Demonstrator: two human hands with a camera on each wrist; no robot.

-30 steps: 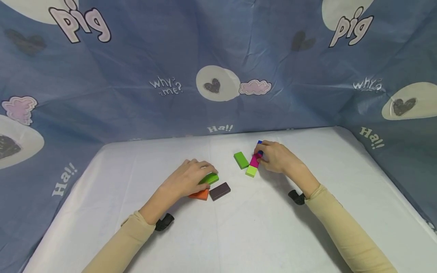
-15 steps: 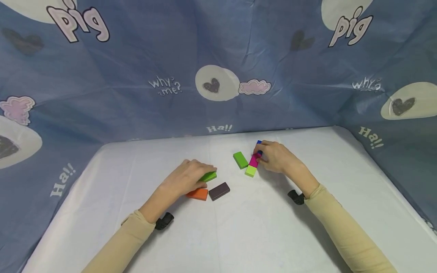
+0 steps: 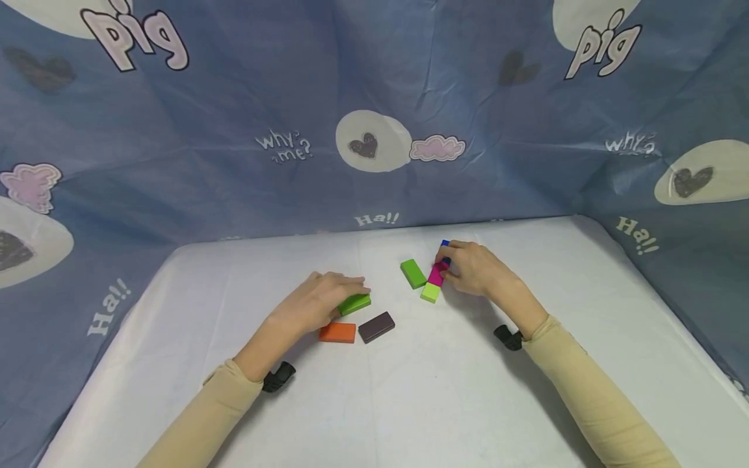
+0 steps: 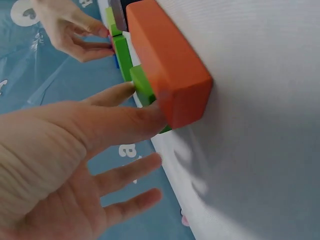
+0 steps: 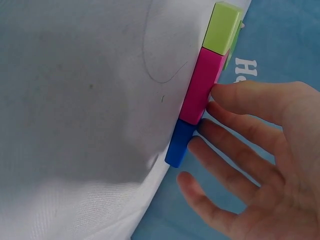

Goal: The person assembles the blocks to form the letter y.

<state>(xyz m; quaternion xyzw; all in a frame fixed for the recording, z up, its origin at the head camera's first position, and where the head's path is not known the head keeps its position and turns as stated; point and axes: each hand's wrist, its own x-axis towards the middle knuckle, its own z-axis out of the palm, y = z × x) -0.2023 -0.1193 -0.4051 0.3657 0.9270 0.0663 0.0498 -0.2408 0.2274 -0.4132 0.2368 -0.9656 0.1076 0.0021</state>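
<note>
My left hand (image 3: 318,302) pinches a green block (image 3: 354,304), with its thumb tip partly hidden behind the orange block (image 4: 170,65) in the left wrist view. The other fingers of that hand stretch out loosely. My right hand (image 3: 474,268) bends over a row of blocks, thumb and index finger at the magenta block (image 5: 202,87). Further fingertips reach the blue block (image 5: 180,142) at the row's far end. A lime block (image 5: 222,29) forms the near end. Beside this row lies a second green block (image 3: 413,273).
A dark brown block (image 3: 376,327) lies right of the orange one, between the hands. All the blocks are on a white-covered table (image 3: 409,403). A blue printed cloth (image 3: 234,188) rises behind it and along both sides.
My left hand has shifted slightly left and away from the orange block, its thumb drawn back, so more orange shows. The green block under it moved a little left. The right hand stays put.
</note>
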